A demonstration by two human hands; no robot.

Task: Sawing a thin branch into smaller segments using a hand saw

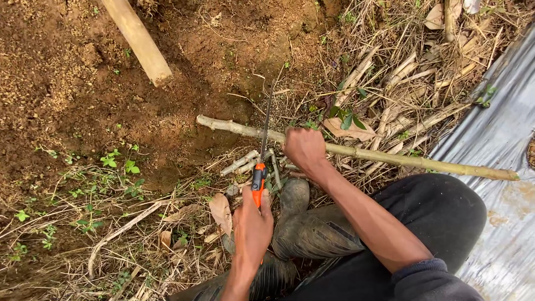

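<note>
**Two hands on saw and stick, ground level**

The left hand (252, 226) is closed around the orange handle of a hand saw (262, 150); the thin dark blade runs up and away from the hand and crosses the stick. The right hand (304, 147) is closed over a long pale green stick (390, 158), pressing it down just beside the blade on its right side. The stick lies nearly level, from bare soil on the left to the edge of a grey plastic sheet (501, 134) on the right.

Surroundings, left to right:
- Small green weeds (117, 161) grow at the border of soil and dry grass.
- A thick pale pole (139, 40) slants across the upper left, its cut end over the red-brown soil (67, 83).
- Short cut stick pieces (239, 163) lie below the blade, near the saw handle.
- A muddy dark rubber boot (292, 198) rests under the right forearm.
- Dry stalks and leaves (401, 72) cover the ground at upper right.

The setting is outdoors, on earth.
</note>
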